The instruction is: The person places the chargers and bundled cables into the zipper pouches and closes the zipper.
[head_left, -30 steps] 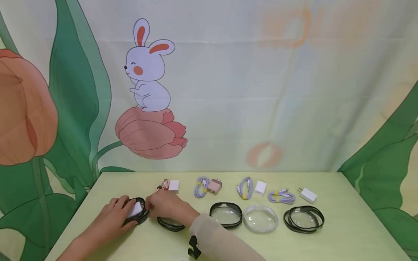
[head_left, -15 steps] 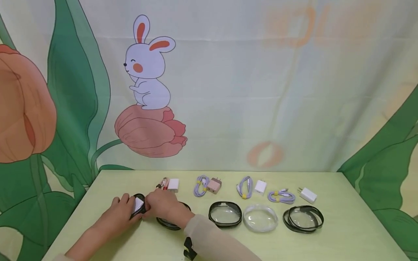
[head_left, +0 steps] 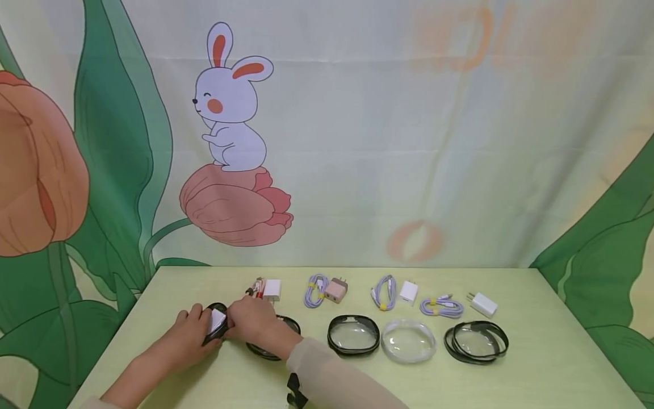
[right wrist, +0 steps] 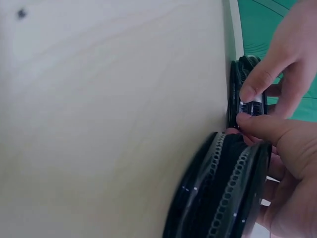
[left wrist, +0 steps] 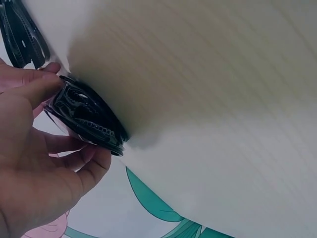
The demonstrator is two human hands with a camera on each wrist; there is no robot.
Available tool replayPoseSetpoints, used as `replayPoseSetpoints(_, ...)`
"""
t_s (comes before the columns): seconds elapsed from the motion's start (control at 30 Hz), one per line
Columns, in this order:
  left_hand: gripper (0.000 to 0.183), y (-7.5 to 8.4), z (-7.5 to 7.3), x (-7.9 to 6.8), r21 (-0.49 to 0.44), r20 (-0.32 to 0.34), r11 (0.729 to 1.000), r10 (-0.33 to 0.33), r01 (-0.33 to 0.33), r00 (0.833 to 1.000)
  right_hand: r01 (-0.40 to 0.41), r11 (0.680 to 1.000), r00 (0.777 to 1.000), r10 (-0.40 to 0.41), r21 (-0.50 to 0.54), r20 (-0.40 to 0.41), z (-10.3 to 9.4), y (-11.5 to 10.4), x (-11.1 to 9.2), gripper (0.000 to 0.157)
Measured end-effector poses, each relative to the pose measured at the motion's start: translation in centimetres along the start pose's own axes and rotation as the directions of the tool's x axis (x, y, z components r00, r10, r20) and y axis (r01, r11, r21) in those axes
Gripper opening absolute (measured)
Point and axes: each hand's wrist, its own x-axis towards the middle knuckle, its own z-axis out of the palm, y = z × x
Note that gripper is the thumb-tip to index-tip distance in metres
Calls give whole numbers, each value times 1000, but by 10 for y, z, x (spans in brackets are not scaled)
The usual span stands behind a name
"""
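Observation:
A small clear zip case with a black rim (left wrist: 86, 116) is tilted up on its edge at the left of the table. A white charger (head_left: 217, 319) shows inside it in the head view. My left hand (head_left: 179, 341) grips the case from the left, with the thumb and fingers on opposite sides. From the right, my right hand (head_left: 252, 321) pinches the case's zipped edge with thumb and fingers; the zip pull is hidden. In the right wrist view both hands meet at this case (right wrist: 237, 94). Partly under my right forearm lies another black-rimmed case (head_left: 263, 351).
To the right lie a black-rimmed case (head_left: 353, 353), a clear case (head_left: 409, 359) and another black-rimmed case (head_left: 467, 359). Behind them are coiled lilac cables (head_left: 441, 307), a pink charger (head_left: 335, 290) and white chargers (head_left: 482, 305). A printed curtain (head_left: 357, 170) hangs behind the table.
Since one second ago the case has been tipped more upright, and my right hand has closed in on its edge. Over the last half second the hands have barely moved.

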Motion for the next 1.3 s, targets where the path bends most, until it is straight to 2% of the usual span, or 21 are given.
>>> replayPoseSetpoints(0.1, 46, 1, 1, -1, -14, -9, 1000, -17, 17, 1000, 21, 999, 1000, -21, 34, -2, -2, 4, -1, 26)
replayPoseSetpoints(0.23, 43, 2, 2, -3, 28, -33, 999, -25, 26, 999, 52, 991, 999, -50, 124, -15, -4, 10, -2, 18)
replayPoseSetpoints(0.37, 42, 3, 3, -5, 78, -87, 997, 3, 4, 996, 91, 978, 995, -82, 188, -58, -6, 16, -2, 15)
replayPoseSetpoints(0.5, 36, 4, 2, -7, 72, -125, 997, 29, -20, 992, 112, 975, 992, -100, 194, -73, -7, 19, -2, 16)
replayPoseSetpoints(0.7, 45, 0, -2, -10, 17, -48, 1000, -1, 1, 999, 105, 979, 994, -97, 177, -53, -5, 24, 1, 13)
replayPoseSetpoints(0.77, 47, -4, -4, -10, -20, -25, 999, 33, -33, 999, 110, 979, 993, -102, 172, -55, -4, 27, 2, 12)
replayPoseSetpoints(0.83, 48, -10, -5, -9, -68, -13, 993, 97, -98, 995, 119, 978, 992, -112, 170, -54, -2, 29, 3, 12)
replayPoseSetpoints(0.93, 48, -21, -4, -9, -131, -20, 962, 239, -239, 971, 133, 977, 991, -129, 165, -40, 1, 31, 5, 12)
replayPoseSetpoints(1.03, 46, -28, 0, -9, -117, -110, 910, 385, -397, 916, 157, 966, 988, -156, 204, -21, 3, 33, 5, 10)
replayPoseSetpoints(1.07, 48, -28, 1, -10, -107, -136, 900, 408, -423, 903, 172, 960, 985, -173, 220, -16, 3, 33, 5, 9)
replayPoseSetpoints(1.1, 50, -27, 1, -11, -91, -158, 898, 413, -430, 897, 186, 952, 982, -189, 243, -11, 3, 33, 6, 8)
replayPoseSetpoints(1.17, 51, -21, 0, -13, -88, -167, 922, 359, -377, 918, 204, 937, 977, -214, 283, 2, 2, 34, 6, 5)
replayPoseSetpoints(1.23, 50, -11, -4, -15, -117, -118, 960, 243, -256, 963, 199, 928, 976, -217, 315, 21, 1, 35, 8, 3)
replayPoseSetpoints(1.3, 57, 0, -7, -16, -125, -69, 984, 121, -129, 990, 179, 920, 978, -205, 349, 40, -1, 37, 10, 3)
